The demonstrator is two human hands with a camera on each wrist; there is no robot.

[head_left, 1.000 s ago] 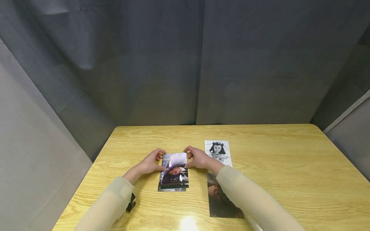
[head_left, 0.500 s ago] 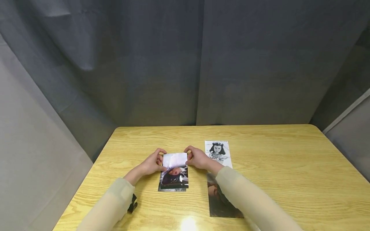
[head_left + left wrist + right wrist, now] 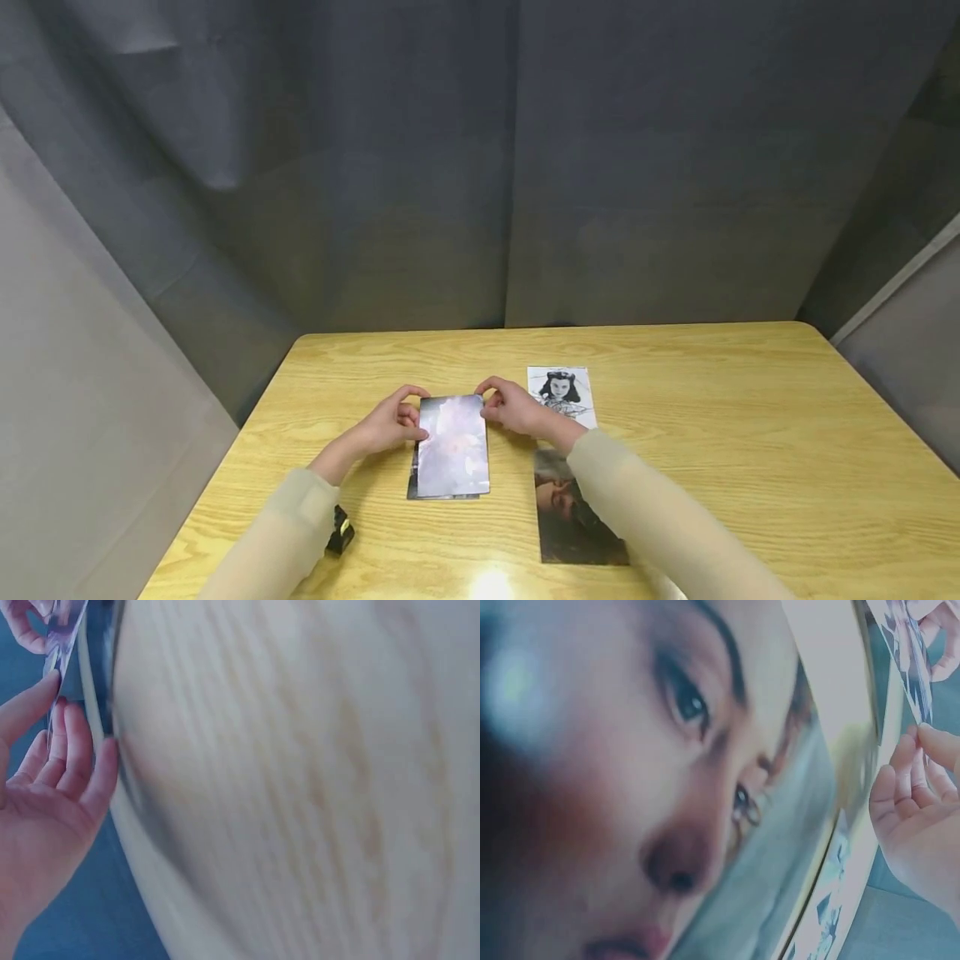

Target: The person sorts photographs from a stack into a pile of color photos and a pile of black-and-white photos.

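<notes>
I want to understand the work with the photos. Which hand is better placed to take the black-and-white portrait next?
Probably the right hand. It pinches the far right corner of the glossy photo, right beside the black-and-white portrait. The left hand pinches the opposite corner, farther away.

A glossy photo print (image 3: pixel 453 444) lies on top of a small stack of prints (image 3: pixel 442 493) near the middle of the table, a little left of centre. It is upright in portrait format, washed pale grey-lilac by glare so its picture cannot be made out. Its far corners are pinched, and darker edges of the stack show along its near and left sides
</notes>
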